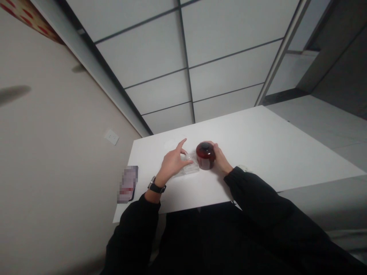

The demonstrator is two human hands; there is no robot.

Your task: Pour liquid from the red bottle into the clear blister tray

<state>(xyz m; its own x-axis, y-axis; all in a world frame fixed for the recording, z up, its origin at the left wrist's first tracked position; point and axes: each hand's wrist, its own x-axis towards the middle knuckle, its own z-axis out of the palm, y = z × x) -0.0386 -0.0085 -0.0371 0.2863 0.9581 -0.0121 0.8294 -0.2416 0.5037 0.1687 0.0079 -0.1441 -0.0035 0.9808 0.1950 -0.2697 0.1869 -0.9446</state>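
My right hand (220, 158) is wrapped round the side of a dark red jar (205, 157) with a dark knob on its rounded lid. The jar appears upright over the white table. Just left of it, a clear plastic container (191, 167) lies on the tabletop, partly covered by my left hand (173, 161). That hand has its thumb and fingers spread apart above the clear container, and nothing shows between them. I cannot tell whether the left fingertips touch the container.
The white table (258, 145) stands against a wall with a power socket (111, 137). A phone-like item (127, 184), blurred out, lies at the table's left edge. Behind the table is a sliding door (223, 46) with pale panels. Something small and pale sits beside my right sleeve.
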